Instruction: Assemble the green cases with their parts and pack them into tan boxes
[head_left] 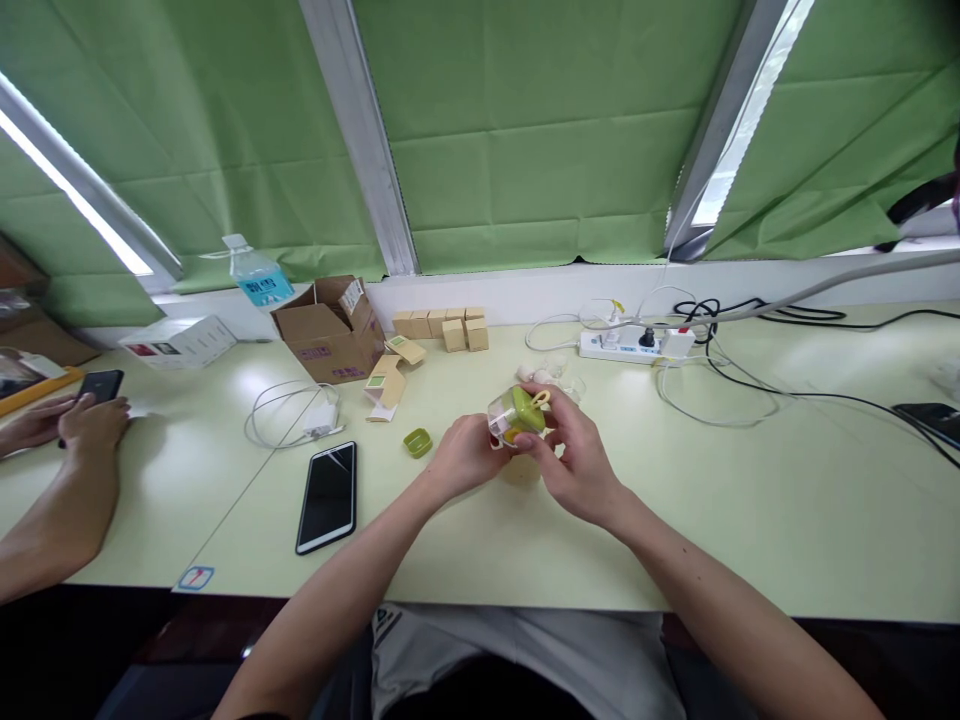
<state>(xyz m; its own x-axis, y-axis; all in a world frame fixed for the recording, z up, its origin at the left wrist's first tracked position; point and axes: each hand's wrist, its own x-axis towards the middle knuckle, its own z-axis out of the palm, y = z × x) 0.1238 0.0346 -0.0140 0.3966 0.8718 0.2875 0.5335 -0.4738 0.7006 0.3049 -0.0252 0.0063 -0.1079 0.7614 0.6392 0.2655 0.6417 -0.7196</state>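
Above the table, both of my hands hold a small green-and-clear plastic case (523,412) with a yellow loop at one end. My left hand (469,452) is closed around its clear side, the fingertips partly hidden behind it. On the green side, my right hand (576,458) grips it between thumb and fingers. A shallow green plastic piece (418,442) lies on the table left of my hands. Just beyond the case rests a small heap of clear and pinkish plastic pieces (551,375), partly covered by my right hand.
An open cardboard box (330,330), an opened small carton (386,382) and several small tan boxes (454,328) stand behind. A phone (327,498), charger (320,418), power strip (630,345) with cables, bottle (259,275) and white box (180,341) are around. Another person's hands (94,420) hold a phone.
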